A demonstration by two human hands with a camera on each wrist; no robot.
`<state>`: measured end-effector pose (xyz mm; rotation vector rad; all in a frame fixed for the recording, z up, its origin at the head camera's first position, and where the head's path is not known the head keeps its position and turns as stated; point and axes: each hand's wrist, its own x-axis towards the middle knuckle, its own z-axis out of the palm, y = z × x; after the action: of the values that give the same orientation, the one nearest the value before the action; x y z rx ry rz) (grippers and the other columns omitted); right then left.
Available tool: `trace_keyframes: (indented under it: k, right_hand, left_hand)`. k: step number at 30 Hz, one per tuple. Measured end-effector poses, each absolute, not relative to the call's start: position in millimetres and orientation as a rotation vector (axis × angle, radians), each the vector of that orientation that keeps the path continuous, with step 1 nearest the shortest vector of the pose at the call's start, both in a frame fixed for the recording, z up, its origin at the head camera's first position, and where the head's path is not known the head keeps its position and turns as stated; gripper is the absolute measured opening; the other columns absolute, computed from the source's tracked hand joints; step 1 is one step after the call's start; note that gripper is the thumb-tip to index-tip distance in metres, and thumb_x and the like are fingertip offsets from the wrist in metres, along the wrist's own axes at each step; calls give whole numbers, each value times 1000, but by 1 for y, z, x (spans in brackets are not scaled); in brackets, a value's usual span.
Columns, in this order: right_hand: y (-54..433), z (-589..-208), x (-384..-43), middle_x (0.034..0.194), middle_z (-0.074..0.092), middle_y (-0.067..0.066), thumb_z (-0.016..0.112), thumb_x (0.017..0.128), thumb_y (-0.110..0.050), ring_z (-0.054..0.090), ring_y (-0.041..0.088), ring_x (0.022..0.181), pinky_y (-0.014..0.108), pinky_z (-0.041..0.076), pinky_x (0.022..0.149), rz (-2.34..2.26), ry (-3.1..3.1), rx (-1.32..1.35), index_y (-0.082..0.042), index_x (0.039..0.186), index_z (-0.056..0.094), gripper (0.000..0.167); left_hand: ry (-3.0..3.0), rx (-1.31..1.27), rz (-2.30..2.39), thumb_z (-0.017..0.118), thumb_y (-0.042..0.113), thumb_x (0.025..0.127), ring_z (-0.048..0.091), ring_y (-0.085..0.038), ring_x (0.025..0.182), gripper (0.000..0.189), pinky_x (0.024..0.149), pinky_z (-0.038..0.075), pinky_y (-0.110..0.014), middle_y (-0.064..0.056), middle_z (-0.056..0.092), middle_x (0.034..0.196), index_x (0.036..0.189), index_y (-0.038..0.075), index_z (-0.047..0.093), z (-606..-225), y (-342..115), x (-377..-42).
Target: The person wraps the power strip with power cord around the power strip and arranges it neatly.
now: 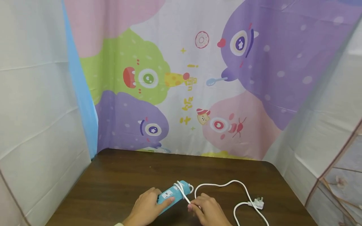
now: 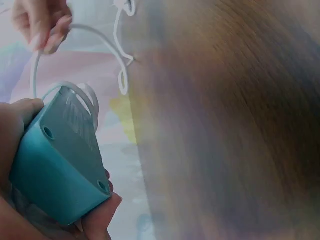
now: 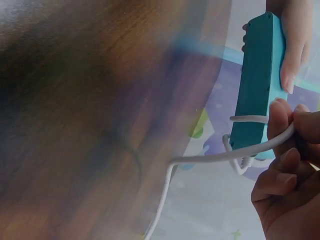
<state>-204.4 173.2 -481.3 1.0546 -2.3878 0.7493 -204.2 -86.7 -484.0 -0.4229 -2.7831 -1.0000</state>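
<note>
A teal power strip point(image 1: 176, 195) with white sockets is tilted above the table, its far end wrapped by turns of white cord point(image 1: 185, 195). My left hand point(image 1: 147, 205) grips its near end, thumb along the socket face. In the left wrist view the strip's end face point(image 2: 55, 170) shows between thumb and fingers. My right hand point(image 1: 208, 209) pinches the cord just right of the strip. The right wrist view shows the cord point(image 3: 225, 156) running out of the pinching fingertips point(image 3: 280, 116), with one turn lying across the strip's underside point(image 3: 254, 75).
From the right hand the cord loops over the dark wooden table point(image 1: 135, 169) to a white plug point(image 1: 258, 203) lying at the right, prongs up. A cartoon-printed curtain point(image 1: 181, 138) hangs behind the table's far edge. Pale cloth walls point(image 1: 42, 110) stand at both sides.
</note>
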Motion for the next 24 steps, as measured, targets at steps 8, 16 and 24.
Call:
trace_keyframes:
  k: [8, 16, 24]
  right_hand:
    - [176, -489, -206, 74, 62, -19, 76, 91, -8, 50, -8, 75, 6, 39, 67, 890, -2251, 1182, -23, 85, 73, 16]
    - [177, -490, -209, 90, 73, -6, 73, 91, 1, 67, 7, 87, 16, 52, 76, 1060, -2133, 1332, -13, 96, 77, 15]
    - [180, -492, -210, 97, 77, -2, 73, 92, -1, 70, 10, 94, 19, 54, 80, 1129, -2099, 1440, -12, 101, 76, 15]
  left_hand:
    - [-2764, -492, -1357, 66, 58, 95, 59, -12, 73, 57, 64, 50, -34, 1, 70, 87, 99, 1, 74, -483, -92, -206]
    - [-2694, -569, -1884, 65, 46, 100, 62, -15, 70, 47, 60, 52, -30, -2, 71, 84, 101, 0, 77, -473, -93, -202]
    - [-2577, -749, -2162, 61, 36, 104, 62, -12, 71, 39, 62, 52, -26, -4, 72, 85, 106, 0, 77, -472, -99, -202]
